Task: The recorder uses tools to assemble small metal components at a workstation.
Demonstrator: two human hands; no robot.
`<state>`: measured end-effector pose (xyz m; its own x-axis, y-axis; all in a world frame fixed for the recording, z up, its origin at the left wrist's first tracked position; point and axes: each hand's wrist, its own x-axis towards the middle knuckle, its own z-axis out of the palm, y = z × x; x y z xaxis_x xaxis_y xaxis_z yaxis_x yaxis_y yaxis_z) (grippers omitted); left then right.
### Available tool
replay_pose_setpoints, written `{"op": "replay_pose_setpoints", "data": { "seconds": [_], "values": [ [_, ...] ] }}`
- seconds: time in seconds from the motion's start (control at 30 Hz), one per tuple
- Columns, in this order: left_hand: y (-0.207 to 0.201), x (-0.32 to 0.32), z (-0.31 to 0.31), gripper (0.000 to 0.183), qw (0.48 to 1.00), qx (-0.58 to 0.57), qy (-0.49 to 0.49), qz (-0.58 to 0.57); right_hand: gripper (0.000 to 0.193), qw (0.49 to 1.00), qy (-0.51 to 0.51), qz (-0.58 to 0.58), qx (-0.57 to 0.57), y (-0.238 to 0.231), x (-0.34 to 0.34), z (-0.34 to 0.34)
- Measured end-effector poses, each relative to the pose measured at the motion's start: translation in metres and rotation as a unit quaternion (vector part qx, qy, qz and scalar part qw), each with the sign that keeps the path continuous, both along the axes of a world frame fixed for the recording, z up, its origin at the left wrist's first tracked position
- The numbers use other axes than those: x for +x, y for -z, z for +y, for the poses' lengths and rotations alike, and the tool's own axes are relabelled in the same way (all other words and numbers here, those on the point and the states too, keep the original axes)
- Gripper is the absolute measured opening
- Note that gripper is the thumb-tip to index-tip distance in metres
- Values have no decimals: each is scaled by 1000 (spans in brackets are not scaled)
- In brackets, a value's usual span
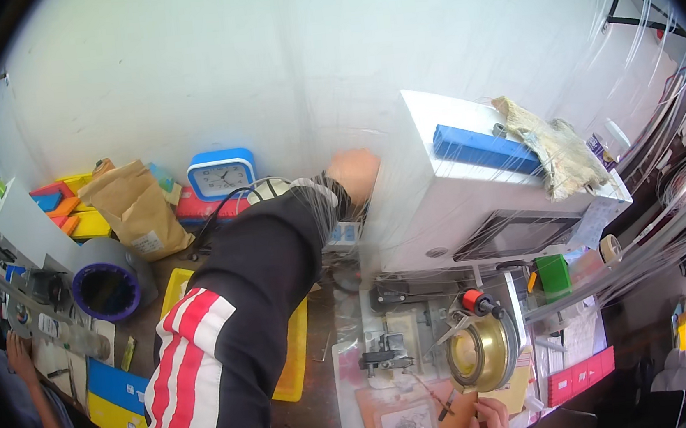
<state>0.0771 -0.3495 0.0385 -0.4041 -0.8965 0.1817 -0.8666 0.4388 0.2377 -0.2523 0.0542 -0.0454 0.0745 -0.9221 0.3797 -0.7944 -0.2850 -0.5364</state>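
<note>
My left arm, in a black sleeve with red and white stripes (pixel 180 370), stretches far across the bench. My left hand (pixel 356 173) is at the back, by the left side of a white box-shaped machine (pixel 457 195); its fingers are hidden. Just below that hand is a socket strip (pixel 343 234). At the lower edge my right hand (pixel 487 424) shows only in part, its fingers curled together; what they hold, if anything, cannot be made out. It rests beside an orange board (pixel 370 405) and below a brass-coloured round wheel (pixel 474 354) with a red-and-black knob (pixel 481 302).
A blue clock (pixel 222 176), brown paper bag (pixel 136 209) and grey bin with purple rim (pixel 105 292) stand left. A yellow tray (pixel 295 359) lies under my arm. Clear strands hang at right. Another person's hand (pixel 19 354) is at far left.
</note>
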Motion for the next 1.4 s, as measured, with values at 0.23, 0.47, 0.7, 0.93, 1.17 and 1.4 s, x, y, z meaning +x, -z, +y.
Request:
{"op": "replay_pose_setpoints", "data": {
  "seconds": [0.23,0.47,0.7,0.93,1.17,1.4],
  "values": [
    [-25,7,1,23,967,98,33,234,27,1000,2,2,-5,1,-3,-1],
    [-63,63,19,25,920,-52,39,387,24,1000,-12,-19,-6,-2,-1,2],
    [-83,110,65,24,904,-1,-84,418,21,1000,-6,-11,-8,4,-3,2],
    [-71,137,82,20,952,-79,-114,271,20,1000,2,-16,-13,5,-2,2],
    [-76,143,89,21,937,-201,-31,285,19,999,0,-26,-22,7,-2,3],
    [-115,172,176,31,773,-233,-221,547,20,998,-6,-49,-43,7,-5,6]
  ]
}}
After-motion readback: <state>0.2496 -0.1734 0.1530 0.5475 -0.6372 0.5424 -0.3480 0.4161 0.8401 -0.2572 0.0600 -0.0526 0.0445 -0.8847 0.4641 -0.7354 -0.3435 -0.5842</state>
